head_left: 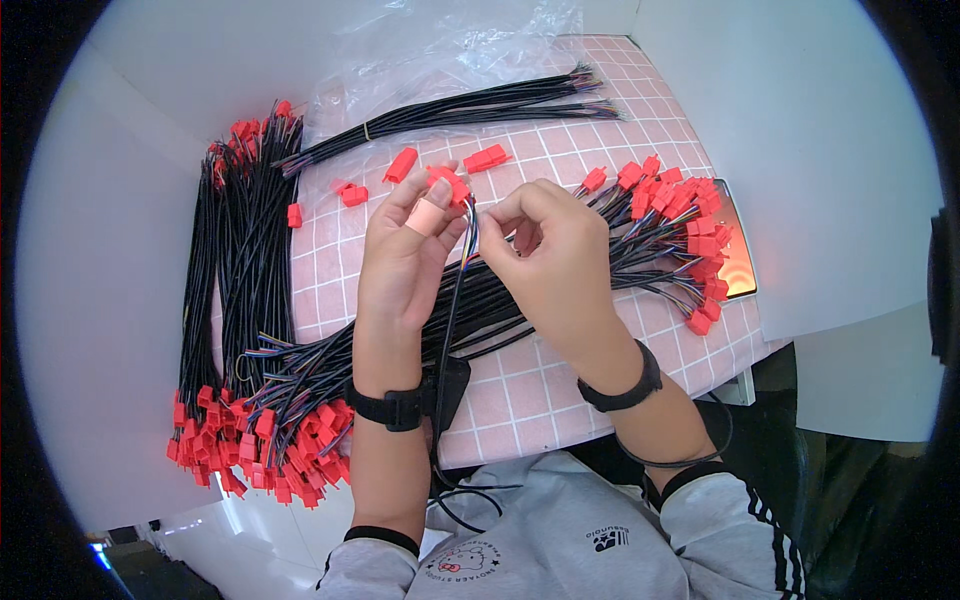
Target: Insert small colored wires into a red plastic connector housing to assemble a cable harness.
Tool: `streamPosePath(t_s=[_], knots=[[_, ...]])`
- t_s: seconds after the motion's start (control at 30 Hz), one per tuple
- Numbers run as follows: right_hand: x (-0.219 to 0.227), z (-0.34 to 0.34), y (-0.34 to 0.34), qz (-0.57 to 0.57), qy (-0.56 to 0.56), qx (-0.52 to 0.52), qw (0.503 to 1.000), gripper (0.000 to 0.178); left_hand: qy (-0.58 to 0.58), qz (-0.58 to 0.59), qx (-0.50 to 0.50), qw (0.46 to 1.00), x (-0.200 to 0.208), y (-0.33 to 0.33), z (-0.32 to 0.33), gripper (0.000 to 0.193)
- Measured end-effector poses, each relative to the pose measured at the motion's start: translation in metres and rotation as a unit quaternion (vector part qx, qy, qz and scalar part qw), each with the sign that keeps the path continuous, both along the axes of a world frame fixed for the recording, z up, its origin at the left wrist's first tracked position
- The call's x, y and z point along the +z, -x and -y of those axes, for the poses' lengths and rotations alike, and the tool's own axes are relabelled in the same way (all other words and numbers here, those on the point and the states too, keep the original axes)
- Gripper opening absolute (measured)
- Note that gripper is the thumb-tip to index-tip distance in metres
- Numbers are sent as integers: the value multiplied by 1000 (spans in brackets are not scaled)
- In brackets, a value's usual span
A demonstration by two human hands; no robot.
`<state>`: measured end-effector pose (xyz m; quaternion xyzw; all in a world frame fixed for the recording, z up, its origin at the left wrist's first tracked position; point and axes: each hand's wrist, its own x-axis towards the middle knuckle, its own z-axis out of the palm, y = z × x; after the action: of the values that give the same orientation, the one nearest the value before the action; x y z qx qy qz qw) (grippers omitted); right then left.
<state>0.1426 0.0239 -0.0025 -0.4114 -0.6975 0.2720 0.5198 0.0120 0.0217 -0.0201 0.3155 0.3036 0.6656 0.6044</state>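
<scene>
My left hand [405, 250] pinches a red plastic connector housing [449, 183] between thumb and fingers; a peach-coloured wrap covers its thumb. From the housing a bundle of thin coloured wires [469, 238] runs down into a black cable [447, 335], which hangs toward my lap. Right beside those wires, the thumb and forefinger of my right hand [553, 245] are pressed together. What lies between those fingertips, if anything, is too small to make out. Below both hands, a thick bundle of black cables [500, 300] crosses the table, with red housings [700, 245] on its right-hand ends.
Loose red housings [401, 165] lie on the pink checked tablecloth [530, 400]. Behind them, tied cables with bare wire ends [450, 108] rest on clear plastic wrap [430, 50]. More housed cables [245, 250] pile up at left. A phone [737, 250] lies at right. White panels [800, 130] flank the table.
</scene>
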Motion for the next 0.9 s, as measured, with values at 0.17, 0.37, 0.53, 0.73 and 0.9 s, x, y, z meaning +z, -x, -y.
streamPosePath(t_s=[0.17, 0.37, 0.53, 0.73, 0.9], knots=[[-6, -3, 2, 41, -88, -24, 995, 9, 20, -40, 23, 999, -1, 0, 0, 24], [-9, -10, -3, -118, 128, 116, 978, 8, 38, -18, 62, 997, -2, 1, -1, 22], [-7, -13, -7, -69, 180, 88, 977, 9, 62, -42, 71, 995, 0, -1, 0, 22], [-11, -10, 1, -38, 28, 39, 998, 7, 62, -68, 90, 992, 0, -2, 0, 22], [-10, -9, 2, -18, -22, 44, 999, 5, 80, -64, 94, 990, 3, -1, 1, 19]])
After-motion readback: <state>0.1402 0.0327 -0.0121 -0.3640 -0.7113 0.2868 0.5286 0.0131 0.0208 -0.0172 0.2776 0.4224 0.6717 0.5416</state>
